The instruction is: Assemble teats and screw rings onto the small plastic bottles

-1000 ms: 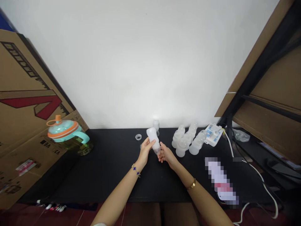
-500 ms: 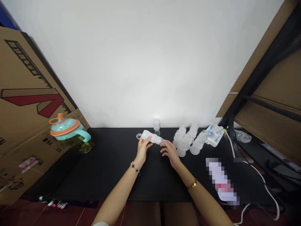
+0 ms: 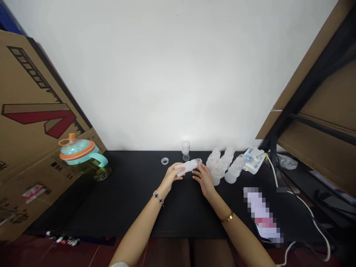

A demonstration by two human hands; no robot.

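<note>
A small milky-white feeding bottle lies tilted across the middle, its clear cap pointing right and slightly up. My left hand is closed around the bottle's base end. At the other end, my right hand has its fingertips on the clear cap, with the lower fingers loosely curled. Behind my left hand, a translucent ring rests on the black tabletop. Against the wall stands another small bottle, its clear part downward. Several similar capped bottles stand upright just right of my right hand.
A teal and orange jug with dark contents stands at the left beside a cardboard box. On the right are a white and blue box, a white cable, a pixelated flat item and a black metal frame.
The bottle has moved a little right and swung from cap-down to cap-up, both hands moving with it. The ring on the table now shows fully, apart from the bottle.
</note>
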